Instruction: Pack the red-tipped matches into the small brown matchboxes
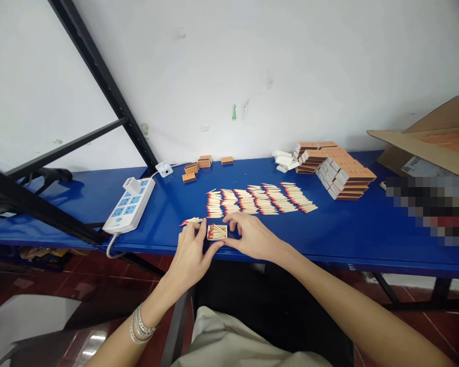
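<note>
A small open matchbox tray [218, 232] filled with red-tipped matches lies near the front edge of the blue table [367, 229]. My left hand [191, 252] pinches the tray's left and front sides with thumb and fingers. My right hand [252, 235] grips its right side, fingers curled over the far edge. A few loose matches [191, 220] lie just left of the tray. Behind it, several small piles of matches [260, 199] run in a row across the table.
Stacks of matchbox sleeves [342, 171] and white inner trays [285, 160] stand at the back right. A few single boxes [195, 167] sit at the back middle. A white power strip [128, 204] lies at left, a cardboard carton [436, 137] at far right, black frame bars [99, 76] at left.
</note>
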`<state>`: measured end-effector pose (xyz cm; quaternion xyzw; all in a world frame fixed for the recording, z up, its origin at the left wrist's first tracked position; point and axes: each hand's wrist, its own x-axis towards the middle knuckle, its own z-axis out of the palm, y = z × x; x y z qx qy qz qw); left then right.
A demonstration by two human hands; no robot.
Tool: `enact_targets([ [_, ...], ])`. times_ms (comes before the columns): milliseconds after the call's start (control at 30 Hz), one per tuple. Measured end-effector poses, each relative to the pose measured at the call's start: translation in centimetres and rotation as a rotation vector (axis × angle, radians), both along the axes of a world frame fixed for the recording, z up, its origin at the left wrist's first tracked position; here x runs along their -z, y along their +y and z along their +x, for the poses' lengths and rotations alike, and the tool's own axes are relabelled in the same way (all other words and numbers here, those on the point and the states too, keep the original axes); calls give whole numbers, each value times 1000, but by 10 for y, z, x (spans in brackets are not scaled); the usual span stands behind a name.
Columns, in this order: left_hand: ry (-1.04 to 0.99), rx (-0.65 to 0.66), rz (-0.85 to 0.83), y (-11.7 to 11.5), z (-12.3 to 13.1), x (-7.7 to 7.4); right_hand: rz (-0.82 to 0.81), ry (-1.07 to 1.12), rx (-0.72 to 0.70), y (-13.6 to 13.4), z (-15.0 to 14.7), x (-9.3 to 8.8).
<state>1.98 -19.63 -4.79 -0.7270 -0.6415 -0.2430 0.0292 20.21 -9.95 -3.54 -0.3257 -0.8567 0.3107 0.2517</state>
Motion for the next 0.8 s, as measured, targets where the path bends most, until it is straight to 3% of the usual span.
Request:
enact_targets([
  [300,138,-22,-30,-3,1,0,120,54,-76,-14,-1,4],
  [800,-27,45,55,1,-7,0,58,108,-72,1,-10,-1],
])
